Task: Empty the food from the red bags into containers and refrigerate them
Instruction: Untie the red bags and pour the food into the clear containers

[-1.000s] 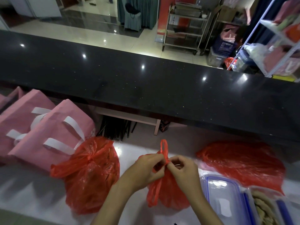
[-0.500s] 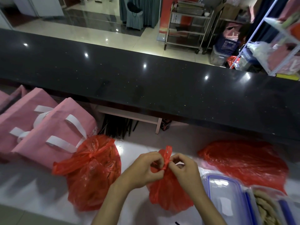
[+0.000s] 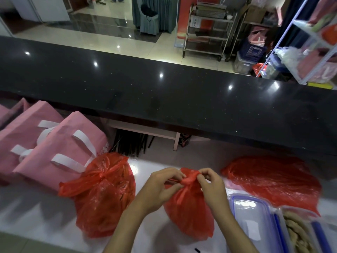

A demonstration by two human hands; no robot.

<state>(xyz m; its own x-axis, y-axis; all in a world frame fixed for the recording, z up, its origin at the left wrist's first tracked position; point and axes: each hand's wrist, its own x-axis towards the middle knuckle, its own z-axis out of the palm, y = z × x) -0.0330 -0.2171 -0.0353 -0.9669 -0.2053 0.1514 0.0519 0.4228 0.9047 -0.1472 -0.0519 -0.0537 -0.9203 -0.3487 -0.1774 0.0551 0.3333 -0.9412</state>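
Note:
A small red plastic bag (image 3: pixel 189 218) stands on the white counter (image 3: pixel 36 216) in front of me, tied at the top. My left hand (image 3: pixel 162 187) and my right hand (image 3: pixel 211 185) both pinch its knotted top from either side. A bigger tied red bag (image 3: pixel 104 194) sits to the left. A third red bag (image 3: pixel 271 181) lies flattened at the right. At the lower right, a clear lid with blue clips (image 3: pixel 255 221) lies beside a clear container (image 3: pixel 299 232) holding brownish food.
Pink tote bags with white handles (image 3: pixel 45 148) stand at the left. A raised black countertop (image 3: pixel 164 95) runs across behind the white counter. Beyond it are a metal trolley (image 3: pixel 207 31) and a white shelf rack (image 3: pixel 313 44).
The bag's long handle loop, sticking up a second ago, has come down into the bunch between my fingers. Both hands stayed at the knot.

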